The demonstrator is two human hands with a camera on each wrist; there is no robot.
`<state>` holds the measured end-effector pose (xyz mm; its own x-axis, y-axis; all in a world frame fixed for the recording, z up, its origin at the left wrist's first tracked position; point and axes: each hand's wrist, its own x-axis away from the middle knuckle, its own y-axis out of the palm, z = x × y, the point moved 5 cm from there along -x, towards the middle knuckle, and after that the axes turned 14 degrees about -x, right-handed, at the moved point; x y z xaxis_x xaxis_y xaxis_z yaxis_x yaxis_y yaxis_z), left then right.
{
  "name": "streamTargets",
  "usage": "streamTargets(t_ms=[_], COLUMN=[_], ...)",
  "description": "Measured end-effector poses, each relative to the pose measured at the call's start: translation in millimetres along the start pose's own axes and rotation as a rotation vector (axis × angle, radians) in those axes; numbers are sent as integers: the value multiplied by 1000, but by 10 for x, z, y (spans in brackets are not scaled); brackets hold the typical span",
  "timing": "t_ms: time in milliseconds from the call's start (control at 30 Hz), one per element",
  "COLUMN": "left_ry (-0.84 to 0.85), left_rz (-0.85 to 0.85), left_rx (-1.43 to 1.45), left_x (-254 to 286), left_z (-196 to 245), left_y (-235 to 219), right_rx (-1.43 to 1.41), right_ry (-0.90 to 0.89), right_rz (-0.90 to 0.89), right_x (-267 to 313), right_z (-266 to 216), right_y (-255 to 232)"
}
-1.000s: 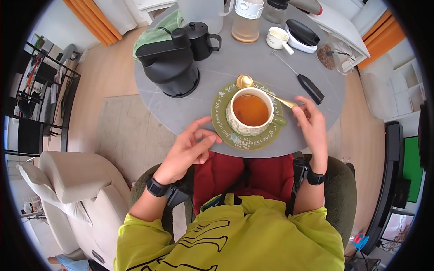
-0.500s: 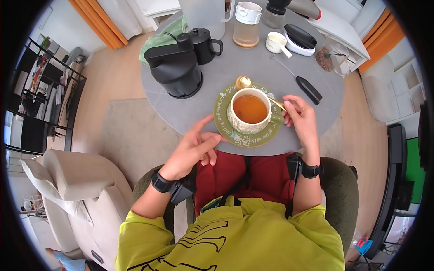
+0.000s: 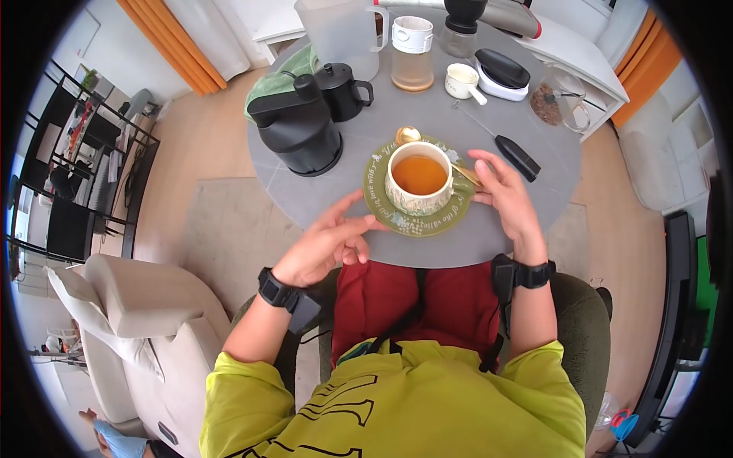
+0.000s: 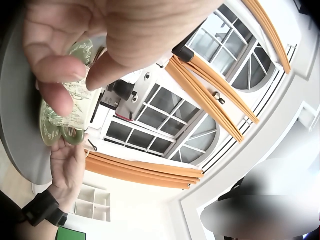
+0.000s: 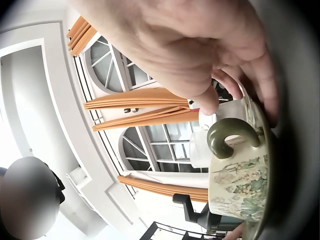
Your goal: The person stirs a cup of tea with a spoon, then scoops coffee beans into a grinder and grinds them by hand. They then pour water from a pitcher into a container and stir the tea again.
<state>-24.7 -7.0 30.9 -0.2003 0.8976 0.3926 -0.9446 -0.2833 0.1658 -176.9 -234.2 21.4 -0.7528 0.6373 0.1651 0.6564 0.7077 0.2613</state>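
Observation:
A cream cup of amber tea [image 3: 419, 175] with a floral pattern and green handle stands on a green saucer [image 3: 382, 215] lettered in white. Across the saucer's far side lies a gold spoon [image 3: 408, 134], its handle running behind the cup to the right. My left hand [image 3: 324, 240] is at the saucer's left rim, index finger extended and thumb at the edge. At the right rim is my right hand [image 3: 505, 197], fingers spread around the spoon handle's end and beside the cup handle [image 5: 232, 134]. In the right wrist view its fingertips reach down at the saucer's edge.
On the round grey table [image 3: 389, 256] stand a black kettle [image 3: 294, 133], a black lidded pot [image 3: 343, 91] and a clear pitcher [image 3: 336, 42]. A small white cup [image 3: 461, 81], a black-handled milk frother [image 3: 518, 158] and a glass pot [image 3: 553, 95] are farther right.
My right hand has left the tip of the spoon handle and come down to the saucer's right rim, fingers spreading. The left hand stays at the left rim.

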Motion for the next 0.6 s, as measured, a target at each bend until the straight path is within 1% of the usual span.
streamTargets(t_ms=[67,100,167,367,433,600], left_ry=[-25,-20,-18,24,-10,4], left_rz=[-14,-17,-7,39,74,92], left_rx=[26,20,26,19,13,-9], left_x=[-99,-155,-275,-554,-598,-775], left_z=[52,92,160,281,301,301], left_y=[-43,-64,-117,-187,-203,-284], right_rx=[-12,-14,-34,-18,-23,-11], right_ry=[15,7,48,18,11,10], right_rz=[-66,-64,-87,-103,-104,-105], right_x=[-115,-169,-280,-581,-652,-804], right_z=[-37,-66,-92,-167,-179,-177], right_y=[-18,-32,-23,-35,-48,-91])
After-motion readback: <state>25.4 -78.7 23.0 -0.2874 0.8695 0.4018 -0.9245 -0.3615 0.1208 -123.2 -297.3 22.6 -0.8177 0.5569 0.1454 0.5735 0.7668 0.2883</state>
